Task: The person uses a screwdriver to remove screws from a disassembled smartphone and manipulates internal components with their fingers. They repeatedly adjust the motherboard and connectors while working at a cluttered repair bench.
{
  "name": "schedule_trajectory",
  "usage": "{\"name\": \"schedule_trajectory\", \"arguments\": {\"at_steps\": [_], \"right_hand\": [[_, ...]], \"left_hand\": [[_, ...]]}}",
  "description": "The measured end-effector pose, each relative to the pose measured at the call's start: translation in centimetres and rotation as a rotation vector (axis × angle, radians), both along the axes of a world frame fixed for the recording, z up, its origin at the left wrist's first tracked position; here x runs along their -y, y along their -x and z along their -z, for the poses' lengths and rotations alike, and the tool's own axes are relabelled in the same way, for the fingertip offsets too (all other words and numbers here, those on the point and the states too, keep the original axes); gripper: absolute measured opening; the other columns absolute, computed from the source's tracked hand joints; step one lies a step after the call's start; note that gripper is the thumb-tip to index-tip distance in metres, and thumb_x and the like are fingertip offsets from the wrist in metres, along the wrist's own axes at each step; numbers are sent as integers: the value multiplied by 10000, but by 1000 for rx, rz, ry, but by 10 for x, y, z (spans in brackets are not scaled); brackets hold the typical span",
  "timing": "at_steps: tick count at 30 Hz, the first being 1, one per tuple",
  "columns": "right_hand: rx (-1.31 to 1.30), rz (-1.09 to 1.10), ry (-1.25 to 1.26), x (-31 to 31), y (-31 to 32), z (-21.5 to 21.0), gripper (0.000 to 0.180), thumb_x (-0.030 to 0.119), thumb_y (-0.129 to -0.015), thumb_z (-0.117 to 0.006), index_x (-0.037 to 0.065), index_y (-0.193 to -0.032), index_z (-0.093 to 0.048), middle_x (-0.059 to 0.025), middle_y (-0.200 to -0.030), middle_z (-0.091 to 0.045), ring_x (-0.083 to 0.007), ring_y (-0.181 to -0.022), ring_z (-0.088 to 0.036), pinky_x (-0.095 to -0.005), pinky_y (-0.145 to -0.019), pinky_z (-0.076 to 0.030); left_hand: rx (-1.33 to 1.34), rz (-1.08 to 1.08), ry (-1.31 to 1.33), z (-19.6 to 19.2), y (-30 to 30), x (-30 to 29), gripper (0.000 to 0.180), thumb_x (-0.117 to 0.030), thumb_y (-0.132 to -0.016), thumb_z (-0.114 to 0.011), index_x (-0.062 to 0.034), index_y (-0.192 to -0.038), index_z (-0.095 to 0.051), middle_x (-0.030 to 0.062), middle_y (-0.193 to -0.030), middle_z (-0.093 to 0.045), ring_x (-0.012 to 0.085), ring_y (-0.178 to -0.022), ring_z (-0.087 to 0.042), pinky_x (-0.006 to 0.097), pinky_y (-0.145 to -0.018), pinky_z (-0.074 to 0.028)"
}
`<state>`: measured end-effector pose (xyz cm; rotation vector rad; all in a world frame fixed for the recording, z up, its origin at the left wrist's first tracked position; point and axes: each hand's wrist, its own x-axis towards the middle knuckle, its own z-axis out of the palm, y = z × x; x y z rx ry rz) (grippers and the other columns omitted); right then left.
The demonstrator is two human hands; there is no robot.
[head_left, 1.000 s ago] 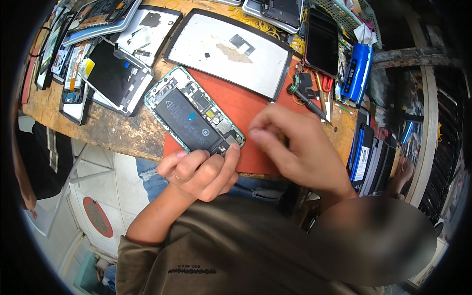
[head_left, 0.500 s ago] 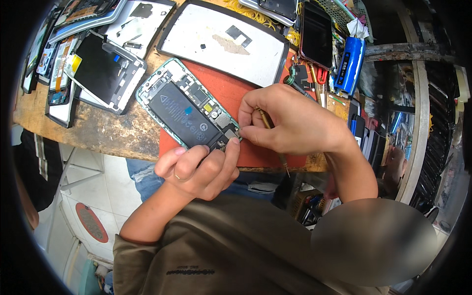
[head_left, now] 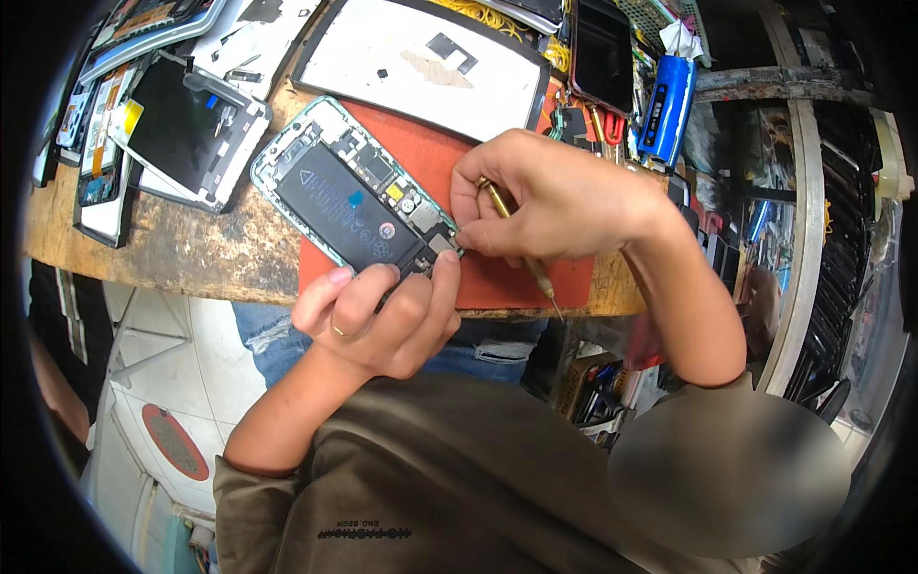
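One opened phone (head_left: 361,179) sat over the left part of the one red mat (head_left: 418,142), close to the front edge of the worktop (head_left: 172,260); from where I stood I couldn't tell whether it lay flat or was tipped up a little. One black battery (head_left: 327,198) filled much of it, with one blue spot on top and one small yellow square beside it.

The left hand (head_left: 387,320), wearing one ring (head_left: 338,331), had its fingers curled around the phone's near end. The right hand (head_left: 564,206) had thumb and forefinger pressed together at the near right corner; I couldn't see whether they pinched anything. Its other fingers gripped one thin brass-coloured tool (head_left: 524,251), whose point slanted down toward the front edge.

Behind the mat lay one white tray (head_left: 497,93) with a dark rim, two black scraps in it. One loose screen (head_left: 182,120) lay toward the left edge. Toward the far right corner were one dark phone (head_left: 604,57) and one blue canister (head_left: 666,113), and beyond the tray, yellow rubber bands (head_left: 483,19), too tangled to count.
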<state>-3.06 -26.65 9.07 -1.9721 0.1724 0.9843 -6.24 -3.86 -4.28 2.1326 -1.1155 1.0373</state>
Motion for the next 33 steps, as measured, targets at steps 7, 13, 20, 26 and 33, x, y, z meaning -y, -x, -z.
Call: {"name": "schedule_trajectory", "arguments": {"at_steps": [7, 13, 20, 26, 33], "right_hand": [[184, -184, 192, -3, 1, -4, 90, 94, -1013, -756, 7, -1026, -736, -50, -799, -739, -108, -644, -682, -269, -527, -537], [411, 340, 114, 17, 40, -21, 166, 160, -1149, -604, 63, -1258, -682, 20, -802, -692, -31, -627, -619, -199, -521, -459], [958, 204, 262, 6, 87, 8, 170, -3, -1055, -685, -4, -1225, -683, -1, -777, -667, -73, -701, -659, -257, -633, -502], [849, 219, 44, 8, 60, 24, 27, 6, -990, -734, -13, -981, -717, 0, -667, -602, -83, -624, -589, -293, -608, -463], [399, -118, -41, 14, 12, 22, 121, 78, -863, -768, -33, -882, -722, -58, -626, -619, -134, -582, -578, -355, -541, -458]], "left_hand": [[-16, 12, 1, -1, -1, 1, 252, -304, -902, -663, -251, -1063, -849, -98, -886, -558, 110, -952, -572, 418, -1047, -361], [-18, 14, -1, -1, -2, 1, 273, -280, -840, -687, -246, -1056, -850, -90, -866, -539, 121, -937, -561, 419, -1044, -355], [25, 16, -50, -5, -4, -1, 327, -258, -789, -671, -240, -1044, -874, -95, -811, -541, 145, -931, -553, 425, -1000, -353], [20, 6, -119, -8, -4, -6, 361, -289, -801, -670, -252, -1081, -895, -90, -854, -538, 146, -936, -554, 419, -992, -351], [16, 12, -138, -8, -4, -7, 377, -299, -787, -671, -247, -1082, -900, -75, -861, -522, 150, -937, -555, 419, -984, -350]]}}
